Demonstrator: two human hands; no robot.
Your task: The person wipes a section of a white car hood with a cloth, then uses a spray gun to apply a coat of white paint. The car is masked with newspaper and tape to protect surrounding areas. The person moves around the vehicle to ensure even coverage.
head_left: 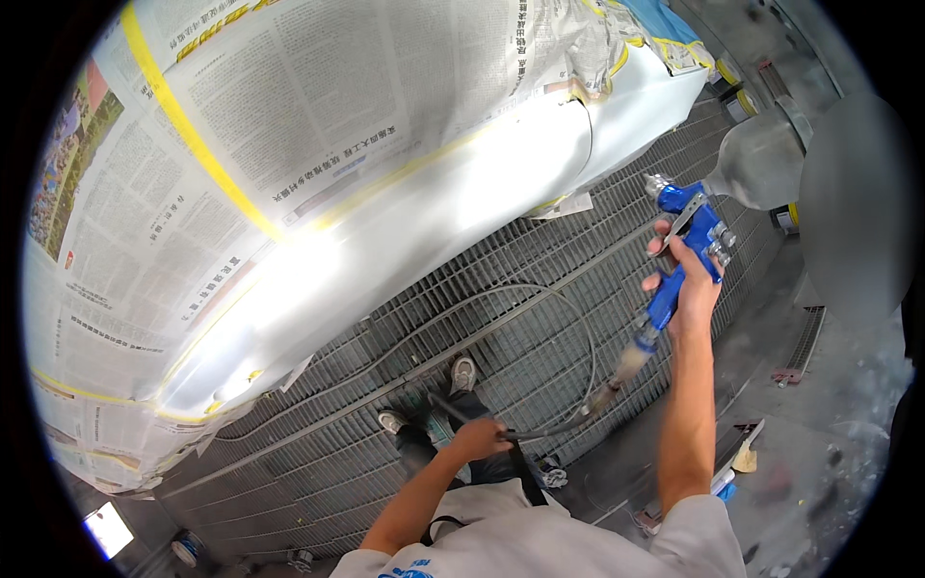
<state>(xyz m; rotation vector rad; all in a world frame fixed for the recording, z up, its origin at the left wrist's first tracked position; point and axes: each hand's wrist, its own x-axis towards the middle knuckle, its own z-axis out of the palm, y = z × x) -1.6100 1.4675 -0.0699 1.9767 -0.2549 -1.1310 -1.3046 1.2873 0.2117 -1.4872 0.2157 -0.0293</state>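
Head view, single frame. Right hand point(686, 279) is raised at arm's length, grip clenched around the handle of a blue spray gun point(686, 246), fingers wrapped over the front of the handle by the trigger. The gun stands roughly upright, its nozzle end turned toward the upper left; a frosted, translucent paint cup point(761, 159) sits at its top right. From the base of the handle a hose point(568, 424) drops down and curves left toward the person's waist.

Left hand point(479, 438) is low and near the body, grip closed on that hose where it bends; a further loop of the line lies in an arc on the grated floor point(540, 289).

White car panel point(405, 231) runs diagonally across the frame, glossy and brightly lit along its lower edge. Above it, sheets of newspaper point(289, 106) cover the bodywork, fixed with strips of yellow masking tape point(193, 135). The gun is held well apart from the panel, to its right.

Both shoes point(462, 374) stand on the grating, just below the panel's lower edge.
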